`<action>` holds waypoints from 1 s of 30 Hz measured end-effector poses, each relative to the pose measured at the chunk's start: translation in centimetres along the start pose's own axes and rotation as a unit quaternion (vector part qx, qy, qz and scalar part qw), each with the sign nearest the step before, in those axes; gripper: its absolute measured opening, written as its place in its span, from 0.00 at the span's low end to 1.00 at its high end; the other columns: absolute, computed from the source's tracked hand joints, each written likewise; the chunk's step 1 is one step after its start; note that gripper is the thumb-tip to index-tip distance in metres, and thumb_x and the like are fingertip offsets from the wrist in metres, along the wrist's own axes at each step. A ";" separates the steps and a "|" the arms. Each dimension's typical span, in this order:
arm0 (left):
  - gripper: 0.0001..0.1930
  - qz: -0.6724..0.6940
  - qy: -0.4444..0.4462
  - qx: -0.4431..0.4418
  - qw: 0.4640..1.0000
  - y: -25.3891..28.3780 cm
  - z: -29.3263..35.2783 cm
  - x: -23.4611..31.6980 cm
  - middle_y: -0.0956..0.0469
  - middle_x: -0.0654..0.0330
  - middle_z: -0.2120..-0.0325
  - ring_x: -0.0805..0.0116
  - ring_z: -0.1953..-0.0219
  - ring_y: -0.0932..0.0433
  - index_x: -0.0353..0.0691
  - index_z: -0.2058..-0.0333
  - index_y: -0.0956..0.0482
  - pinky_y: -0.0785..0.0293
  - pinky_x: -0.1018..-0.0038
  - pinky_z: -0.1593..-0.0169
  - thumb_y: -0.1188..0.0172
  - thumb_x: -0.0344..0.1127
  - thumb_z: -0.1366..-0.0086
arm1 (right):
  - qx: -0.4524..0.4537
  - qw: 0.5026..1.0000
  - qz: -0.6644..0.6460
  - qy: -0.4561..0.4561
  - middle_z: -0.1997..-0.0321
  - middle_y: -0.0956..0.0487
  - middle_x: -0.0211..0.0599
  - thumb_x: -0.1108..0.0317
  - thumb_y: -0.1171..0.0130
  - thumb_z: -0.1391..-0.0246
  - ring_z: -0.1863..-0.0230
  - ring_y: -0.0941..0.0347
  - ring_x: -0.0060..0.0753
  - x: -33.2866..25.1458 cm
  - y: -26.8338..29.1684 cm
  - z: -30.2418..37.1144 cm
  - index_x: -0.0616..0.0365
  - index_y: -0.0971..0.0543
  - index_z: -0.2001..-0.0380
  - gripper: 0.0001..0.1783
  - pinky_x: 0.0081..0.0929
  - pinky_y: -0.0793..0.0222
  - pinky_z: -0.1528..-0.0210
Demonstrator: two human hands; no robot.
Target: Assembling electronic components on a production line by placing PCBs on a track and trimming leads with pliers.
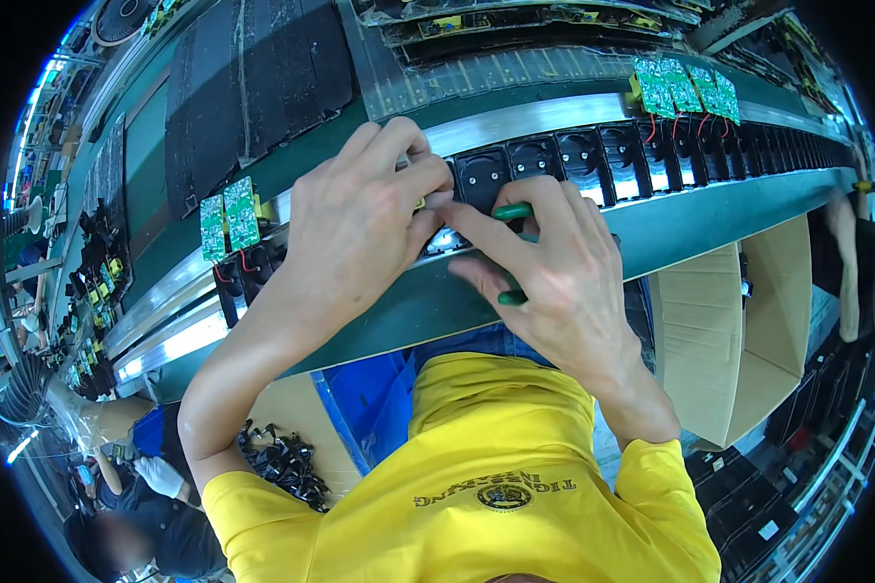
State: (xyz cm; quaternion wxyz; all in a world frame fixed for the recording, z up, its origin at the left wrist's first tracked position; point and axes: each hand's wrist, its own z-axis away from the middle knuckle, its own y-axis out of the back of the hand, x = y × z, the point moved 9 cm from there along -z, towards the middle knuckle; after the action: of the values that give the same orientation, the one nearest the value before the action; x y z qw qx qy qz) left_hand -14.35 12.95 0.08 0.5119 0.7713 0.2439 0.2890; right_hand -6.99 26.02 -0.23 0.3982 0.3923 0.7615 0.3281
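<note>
My left hand (365,199) is closed, fingertips pinched together over a row of black plastic housings (486,170). What it pinches is mostly hidden; a bit of yellow shows at the fingertips. My right hand (559,267) is wrapped round green-handled pliers (512,211), one grip above the index finger and the other lower, by the thumb. Their jaws are hidden behind my fingers. Both hands' fingertips meet over one housing. Left of my left wrist, two green circuit boards (228,219) stand on the row, with red wires running down into housings.
More circuit boards (685,89) stand on the row at the far right. A metal rail (544,113) runs behind the housings along a green bench (690,225). An open cardboard box (700,330) stands right of me. Black cables (284,464) lie below left, near another person (156,525).
</note>
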 end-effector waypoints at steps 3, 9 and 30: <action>0.01 -0.009 0.011 -0.016 1.000 0.2 0.5 -0.2 0.22 0.63 0.55 0.64 0.62 0.21 0.44 0.64 0.09 0.23 0.68 0.63 0.25 0.29 0.33 | 0.040 0.935 -0.348 -0.061 0.56 0.22 0.30 0.60 0.21 0.35 0.62 0.31 0.27 -0.3 2.6 -2.9 0.53 0.10 0.40 0.22 0.27 0.30 0.60; 0.01 -0.008 0.017 -0.017 1.000 0.3 0.2 0.1 0.24 0.59 0.55 0.62 0.62 0.21 0.45 0.64 0.08 0.23 0.67 0.65 0.25 0.30 0.34 | 0.096 0.654 -0.744 -0.092 0.63 0.26 0.27 0.48 0.44 0.15 0.66 0.37 0.22 2.5 -1.2 -7.6 0.59 0.17 0.40 0.24 0.25 0.37 0.62; 0.04 0.008 0.015 -0.008 1.000 -0.6 0.4 -0.6 0.23 0.57 0.55 0.58 0.60 0.20 0.46 0.61 0.08 0.22 0.64 0.63 0.27 0.35 0.34 | 0.065 0.649 -0.756 -0.060 0.71 0.29 0.23 0.61 0.48 0.18 0.70 0.42 0.18 2.8 -6.3 -9.5 0.57 0.19 0.58 0.14 0.21 0.45 0.68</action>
State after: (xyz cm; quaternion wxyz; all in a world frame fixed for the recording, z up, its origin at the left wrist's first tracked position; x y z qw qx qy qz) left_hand -14.52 12.47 -0.74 0.5118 0.7649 0.2433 0.3064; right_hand -18.36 23.68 -1.88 0.5266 -0.2754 0.7880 -0.1608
